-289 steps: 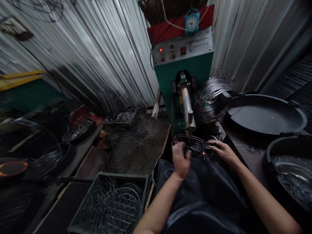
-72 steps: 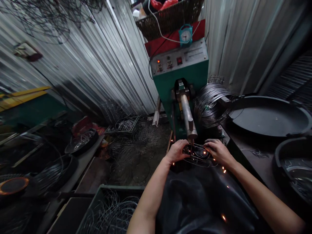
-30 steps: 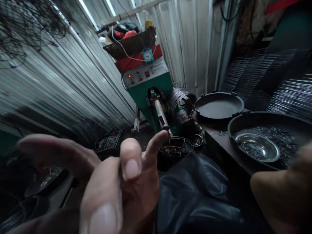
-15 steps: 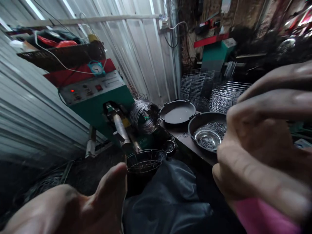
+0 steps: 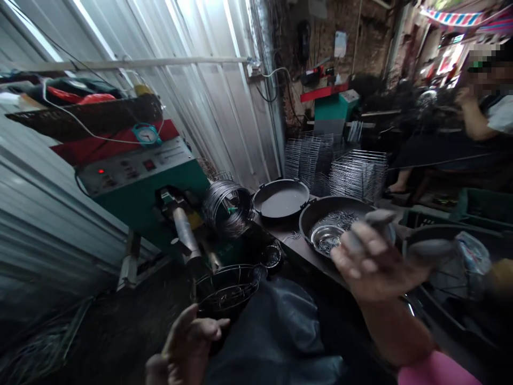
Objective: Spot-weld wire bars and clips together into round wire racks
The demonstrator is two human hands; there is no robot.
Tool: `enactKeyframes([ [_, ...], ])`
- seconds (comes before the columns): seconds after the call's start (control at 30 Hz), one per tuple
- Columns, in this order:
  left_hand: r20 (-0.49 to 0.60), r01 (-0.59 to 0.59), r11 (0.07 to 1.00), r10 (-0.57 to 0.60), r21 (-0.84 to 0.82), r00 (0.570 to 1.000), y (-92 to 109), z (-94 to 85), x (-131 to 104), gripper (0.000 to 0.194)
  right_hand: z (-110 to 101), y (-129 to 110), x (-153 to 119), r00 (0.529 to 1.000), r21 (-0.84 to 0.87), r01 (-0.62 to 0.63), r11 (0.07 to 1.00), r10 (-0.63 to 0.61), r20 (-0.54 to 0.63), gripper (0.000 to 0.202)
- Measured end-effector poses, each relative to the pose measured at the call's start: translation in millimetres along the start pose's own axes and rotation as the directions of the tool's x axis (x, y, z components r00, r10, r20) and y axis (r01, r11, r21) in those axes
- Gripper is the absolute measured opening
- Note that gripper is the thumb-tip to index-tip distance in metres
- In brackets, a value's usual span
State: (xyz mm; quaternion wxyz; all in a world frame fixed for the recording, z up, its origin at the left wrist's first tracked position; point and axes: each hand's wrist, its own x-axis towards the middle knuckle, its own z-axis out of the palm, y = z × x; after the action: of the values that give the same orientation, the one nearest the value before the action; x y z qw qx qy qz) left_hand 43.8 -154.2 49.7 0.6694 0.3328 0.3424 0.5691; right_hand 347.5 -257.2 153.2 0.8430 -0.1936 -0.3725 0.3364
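Observation:
My left hand (image 5: 190,345) is low in the view, its fingers loosely bent and apart with nothing visible between them. It is below the round wire basket (image 5: 226,289). My right hand (image 5: 380,264) is raised at the right, fingers partly curled and thumb apart, with no object seen in it. Behind its fingertips, a black pan (image 5: 306,232) holds small metal wire pieces and a shiny metal bowl (image 5: 320,232). Another round dark pan (image 5: 282,199) stands behind to the left. A wire coil (image 5: 218,214) is beside the green machine (image 5: 128,198).
Stacked wire racks (image 5: 356,174) stand behind the pans. A metal arm (image 5: 185,232) juts from the machine, above dark cloth (image 5: 276,326) over my lap. At the right are a black tub (image 5: 425,235), a green crate (image 5: 484,206) and a seated person (image 5: 476,120).
Both hands have moved away from the camera; my left hand is lower and my right hand shows more of its wrist. The view has shifted, and the person at the right now shows.

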Motion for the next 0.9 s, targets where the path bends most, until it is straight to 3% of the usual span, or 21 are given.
enactKeyframes([
  [0.1, -0.153, 0.296, 0.952, -0.304, -0.071, 0.94, -39, -37.4, 19, 0.047, -37, 39, -25, 0.955, -0.056, -0.297, 0.953, 0.298, -0.004, 0.058],
  [0.17, -0.276, 0.395, 0.901, -0.431, -0.177, 0.859, -63, -68.5, 28, 0.031, -58, 70, -42, 0.859, -0.014, -0.511, 0.859, 0.511, 0.004, 0.047],
  [0.23, -0.34, 0.434, 0.868, -0.495, -0.242, 0.8, -83, -85.1, 32, 0.025, -78, 100, -58, 0.744, 0.02, -0.667, 0.745, 0.667, -0.039, 0.042],
  [0.33, -0.297, 0.455, 0.826, -0.55, -0.334, 0.78, -105, -75.3, 40, 0.028, -106, 142, -80, 0.553, 0.052, -0.825, 0.563, 0.823, -0.126, 0.033],
  [0.4, -0.302, 0.386, 0.831, -0.517, -0.4, 0.801, -117, -58.2, 55, 0.039, -121, 168, -93, 0.427, 0.036, -0.899, 0.436, 0.893, -0.142, 0.028],
  [0.47, -0.334, 0.288, 0.842, -0.463, -0.457, 0.821, -126, -43.0, 75, 0.053, -131, 190, -104, 0.351, 0.023, -0.934, 0.358, 0.925, -0.145, 0.026],
  [0.6, -0.308, 0.237, 0.814, -0.446, -0.531, 0.841, -146, -23.4, 102, 0.064, -136, 210, -119, 0.359, -0.052, -0.933, 0.355, 0.918, -0.167, 0.032],
  [0.67, -0.351, 0.185, 0.823, -0.417, -0.537, 0.839, -156, -16.7, 106, 0.063, -134, 210, -122, 0.353, -0.057, -0.936, 0.349, 0.922, -0.161, 0.038],
  [0.73, -0.458, 0.133, 0.846, -0.404, -0.516, 0.792, -166, -12.2, 106, 0.062, -132, 207, -122, 0.332, -0.029, -0.943, 0.332, 0.933, -0.139, 0.041],
  [0.8, -0.533, 0.153, 0.859, -0.433, -0.489, 0.727, -173, -9.8, 106, 0.065, -131, 205, -121, 0.323, -0.005, -0.946, 0.325, 0.937, -0.133, 0.043],
  [0.83, -0.534, 0.187, 0.854, -0.459, -0.485, 0.71, -176, -9.3, 106, 0.068, -131, 204, -120, 0.322, 0.001, -0.946, 0.325, 0.936, -0.14, 0.045],
  [0.9, -0.47, 0.261, 0.829, -0.508, -0.495, 0.721, -177, -9.3, 109, 0.075, -132, 204, -119, 0.322, 0.0, -0.945, 0.326, 0.933, -0.162, 0.047],
])
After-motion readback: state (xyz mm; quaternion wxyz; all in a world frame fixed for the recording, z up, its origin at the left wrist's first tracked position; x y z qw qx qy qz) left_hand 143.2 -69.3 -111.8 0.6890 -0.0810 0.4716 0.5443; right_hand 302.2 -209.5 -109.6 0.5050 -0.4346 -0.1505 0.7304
